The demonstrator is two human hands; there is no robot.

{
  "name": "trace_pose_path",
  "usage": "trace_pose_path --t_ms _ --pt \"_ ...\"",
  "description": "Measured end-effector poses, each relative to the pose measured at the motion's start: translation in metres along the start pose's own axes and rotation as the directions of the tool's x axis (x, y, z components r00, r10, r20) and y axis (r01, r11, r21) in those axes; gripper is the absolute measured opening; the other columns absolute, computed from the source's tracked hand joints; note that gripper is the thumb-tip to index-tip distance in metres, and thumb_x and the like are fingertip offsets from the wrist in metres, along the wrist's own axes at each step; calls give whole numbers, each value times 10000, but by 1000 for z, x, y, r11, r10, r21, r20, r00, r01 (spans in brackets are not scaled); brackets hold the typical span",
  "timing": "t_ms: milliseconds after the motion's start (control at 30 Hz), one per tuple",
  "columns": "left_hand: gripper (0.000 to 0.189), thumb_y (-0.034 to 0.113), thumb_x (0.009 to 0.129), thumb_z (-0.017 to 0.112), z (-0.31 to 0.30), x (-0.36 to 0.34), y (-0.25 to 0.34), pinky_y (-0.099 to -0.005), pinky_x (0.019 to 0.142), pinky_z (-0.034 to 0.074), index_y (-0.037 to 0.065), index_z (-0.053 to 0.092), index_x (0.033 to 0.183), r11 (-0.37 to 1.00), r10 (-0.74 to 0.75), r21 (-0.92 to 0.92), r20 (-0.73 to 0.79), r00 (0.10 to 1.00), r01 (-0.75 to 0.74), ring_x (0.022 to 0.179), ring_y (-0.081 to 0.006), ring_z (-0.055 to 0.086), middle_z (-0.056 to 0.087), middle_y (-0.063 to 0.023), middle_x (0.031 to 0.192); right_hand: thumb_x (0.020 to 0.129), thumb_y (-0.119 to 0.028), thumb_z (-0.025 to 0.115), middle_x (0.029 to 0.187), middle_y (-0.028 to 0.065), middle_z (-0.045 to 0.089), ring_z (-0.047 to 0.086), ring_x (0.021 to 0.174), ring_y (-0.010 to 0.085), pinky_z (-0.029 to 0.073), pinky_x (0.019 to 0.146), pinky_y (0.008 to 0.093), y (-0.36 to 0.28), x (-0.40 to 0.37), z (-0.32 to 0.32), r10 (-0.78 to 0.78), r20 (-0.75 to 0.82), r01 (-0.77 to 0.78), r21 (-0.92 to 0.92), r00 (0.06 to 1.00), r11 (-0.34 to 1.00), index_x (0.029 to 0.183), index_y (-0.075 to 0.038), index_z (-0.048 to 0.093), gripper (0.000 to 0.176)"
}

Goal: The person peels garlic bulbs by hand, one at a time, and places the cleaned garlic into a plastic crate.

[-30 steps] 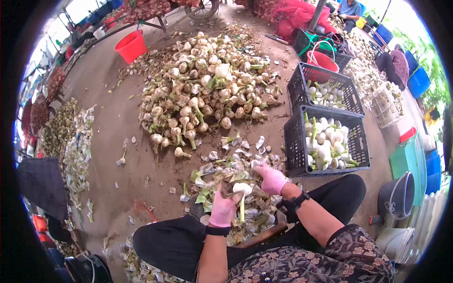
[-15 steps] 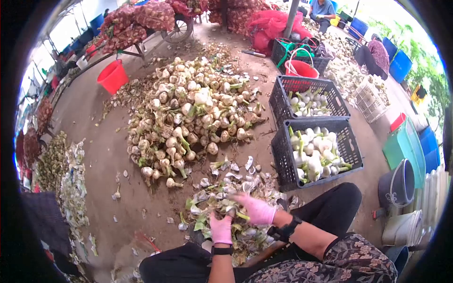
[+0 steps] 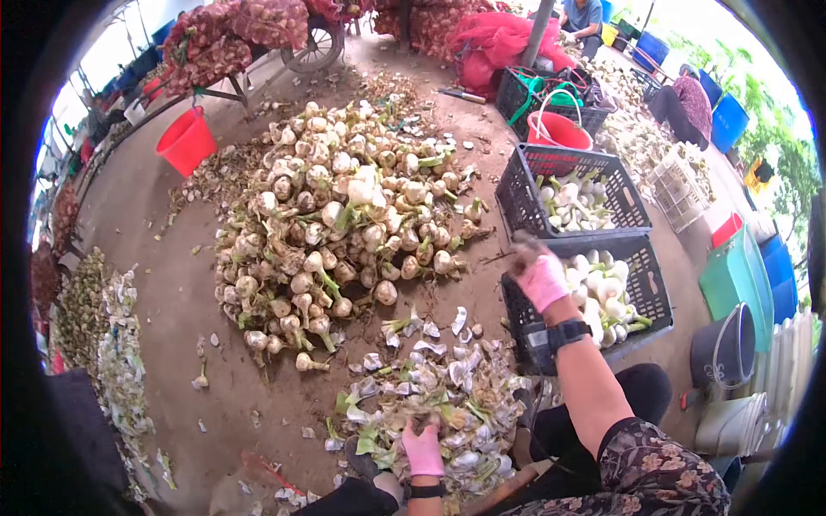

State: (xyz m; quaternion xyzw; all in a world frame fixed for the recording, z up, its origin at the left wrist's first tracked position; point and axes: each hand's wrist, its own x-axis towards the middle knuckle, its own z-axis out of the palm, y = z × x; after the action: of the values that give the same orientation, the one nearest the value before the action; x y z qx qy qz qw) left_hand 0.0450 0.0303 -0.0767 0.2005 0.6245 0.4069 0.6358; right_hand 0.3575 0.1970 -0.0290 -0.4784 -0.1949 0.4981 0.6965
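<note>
My left hand (image 3: 422, 449), in a pink glove with dark fingertips, is low over a heap of garlic peels and trimmed leaves (image 3: 460, 378). Its fingertips point into the peels and blend with them. Motion blurs the fingers of my right hand (image 3: 540, 273), gloved in pink too, so I cannot tell what they hold. That hand is over the left side of the front black crate (image 3: 650, 262), which contains cleaned white garlic bulbs (image 3: 607, 292). Ahead lies a large pile of untrimmed garlic (image 3: 344, 206) with roots and stalks.
Behind the front crate stands another black crate (image 3: 520, 185) with garlic, then a red bucket (image 3: 561, 131). A second red bucket (image 3: 187, 142) is at left, near a cart with net sacks (image 3: 211, 47). A dark bucket (image 3: 721, 348) stands at right. Two people sit far back.
My right hand has moved away from my left, up and right to the front crate. My left hand stays low over the peels. The view has shifted slightly.
</note>
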Motion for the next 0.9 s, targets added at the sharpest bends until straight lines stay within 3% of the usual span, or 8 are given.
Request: trace_pose_path --t_ms 67,100,167,367,533,700,833,900 --pt "216 2 797 543 14 -11 35 -253 721 494 -72 580 997 983 -64 171 -3 998 63 803 -155 600 620 -98 899 823 -97 674 845 53 636 599 755 157 488 625 314 50 21 8 151 -64 -161 -176 986 971 1016 -27 622 212" --pt "228 4 806 546 7 8 8 -256 651 513 -75 569 1019 874 296 388 56 954 -294 721 -156 621 630 -100 872 829 -133 678 872 53 643 603 777 157 492 647 302 75 35 14 129 -145 -178 -408 981 896 1048 -28 621 250" --pt "276 6 807 560 5 11 -1 -278 661 516 -83 550 1067 982 20 185 92 996 -37 725 -172 623 636 -106 879 802 -133 687 952 95 669 628 856 217 497 749 316 102 52 27 317 -232 -392 -496 920 775 1090 -54 625 305" --pt "453 52 804 614 8 21 6 -278 825 457 -142 455 1181 948 -131 286 -41 990 138 915 -194 575 603 -156 1038 739 -72 594 1129 171 603 558 1047 358 433 922 413 174 104 39 -137 13 2 -997 990 -83 1243 -125 517 513" --pt "487 57 790 639 9 27 2 -277 837 451 -133 453 1198 976 -114 190 6 993 110 912 -171 548 593 -124 1036 763 -88 559 997 193 621 591 940 386 469 834 439 193 56 31 -141 -136 -131 -990 981 41 1025 -55 557 264" --pt "475 -14 743 575 5 25 10 -285 879 423 -91 472 1201 983 -32 181 9 999 30 973 -171 540 585 -124 1094 751 -103 589 1040 186 625 592 991 330 468 885 375 171 -50 30 321 238 179 -963 917 201 1098 -73 631 351" --pt "720 81 667 667 -21 24 -8 -382 1041 333 -72 375 1308 620 391 677 171 904 -396 1220 -379 422 439 -279 1294 718 20 558 968 141 673 643 907 248 497 826 321 129 -106 49 506 479 194 -835 717 516 1047 -51 651 349" --pt "768 85 659 668 -16 11 19 -385 1106 238 -102 337 1327 605 270 716 226 936 -347 1303 -390 326 357 -303 1365 706 73 554 973 105 687 648 915 199 498 826 301 104 -123 64 541 539 118 -770 646 627 1028 -32 652 353"
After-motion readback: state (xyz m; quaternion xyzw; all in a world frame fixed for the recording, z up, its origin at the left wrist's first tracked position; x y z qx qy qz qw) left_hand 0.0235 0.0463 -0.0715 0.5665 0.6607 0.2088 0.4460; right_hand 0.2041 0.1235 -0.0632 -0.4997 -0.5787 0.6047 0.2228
